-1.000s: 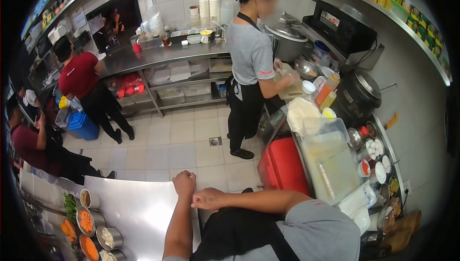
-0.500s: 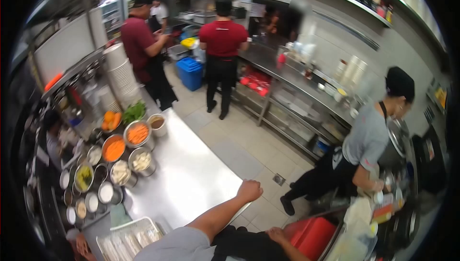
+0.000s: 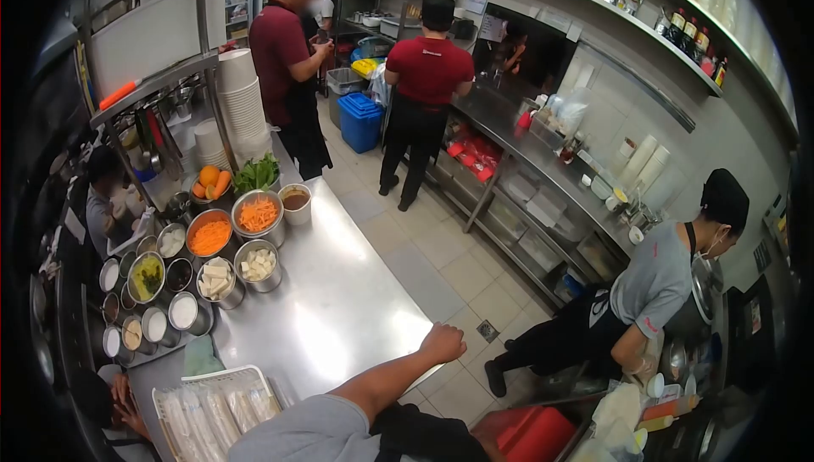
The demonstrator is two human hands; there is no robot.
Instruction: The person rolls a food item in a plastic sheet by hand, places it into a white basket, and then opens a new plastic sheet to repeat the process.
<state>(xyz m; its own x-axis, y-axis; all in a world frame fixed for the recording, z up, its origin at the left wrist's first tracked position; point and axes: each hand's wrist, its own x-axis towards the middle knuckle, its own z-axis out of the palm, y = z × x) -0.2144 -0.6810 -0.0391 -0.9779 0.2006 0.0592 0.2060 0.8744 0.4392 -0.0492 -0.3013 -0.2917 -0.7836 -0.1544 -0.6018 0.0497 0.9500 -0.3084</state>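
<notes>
My left hand (image 3: pixel 443 344) is closed in a loose fist at the near right corner of the steel table (image 3: pixel 339 292), with nothing visible in it. The bare forearm and grey sleeve come in from the bottom. Only a dim part of my right hand (image 3: pixel 487 443) shows at the bottom edge, beside the red bin (image 3: pixel 534 435); its fingers cannot be made out. Left of my left arm, a white basket (image 3: pixel 261 375) holds long wrapped packs.
Metal pots with shredded carrot (image 3: pixel 209 236), white blocks (image 3: pixel 258 265) and sauces crowd the table's left side. A grey-shirted person (image 3: pixel 653 271) bends over a counter at right. Two red-shirted people (image 3: pixel 431 72) (image 3: pixel 284 47) stand beyond the table, near a blue bin (image 3: pixel 360 121).
The view has shifted, so the table and pots sit a little further right. My right hand has slipped mostly out of sight. My left hand stays closed at the table corner.
</notes>
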